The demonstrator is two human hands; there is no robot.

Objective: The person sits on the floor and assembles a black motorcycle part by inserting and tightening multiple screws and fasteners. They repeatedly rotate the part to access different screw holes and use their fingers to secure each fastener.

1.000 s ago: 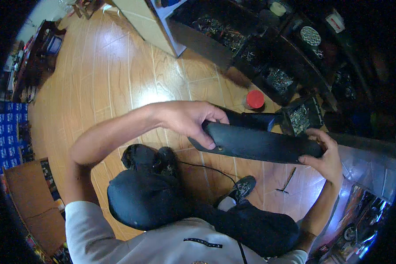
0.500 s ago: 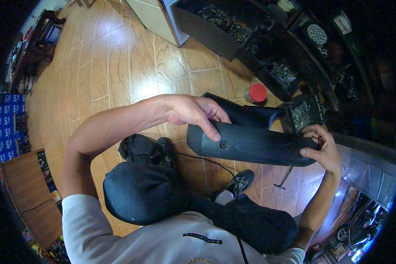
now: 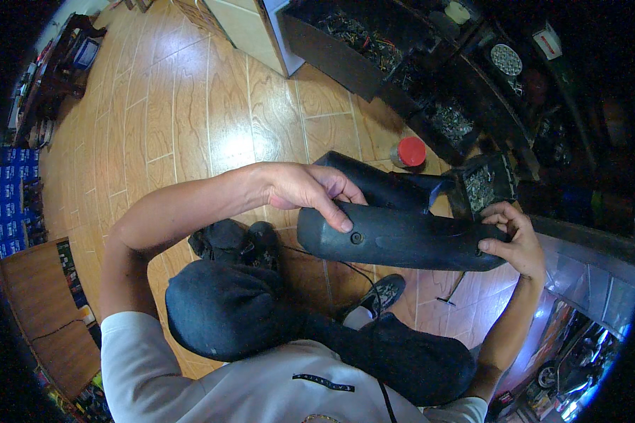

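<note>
A long black moulded cover [image 3: 409, 237], rounded and shaped like an exhaust heat shield, is held crosswise above my legs. At its left end, my left hand [image 3: 314, 194] grips it with the thumb on the outer face, next to a round screw hole [image 3: 357, 238]; the other fingers reach behind the upper edge. My right hand [image 3: 516, 240] pinches the narrower right end, its thumb against the face and its fingers over the top. Beyond the cover is a second, larger black part [image 3: 377, 182], partly hidden by it.
A red-lidded jar [image 3: 410, 151] stands on the tiled floor [image 3: 190, 134]. Near it, an open bin [image 3: 481, 185] holds small metal pieces. Dark trays [image 3: 395, 67] of hardware line the far right. A T-shaped tool [image 3: 453, 289] shows below the cover, and a black cable [image 3: 353, 268] runs by my shoe.
The cover has dropped slightly toward me at its left end, with both hands keeping their hold. More of the black part behind it shows.
</note>
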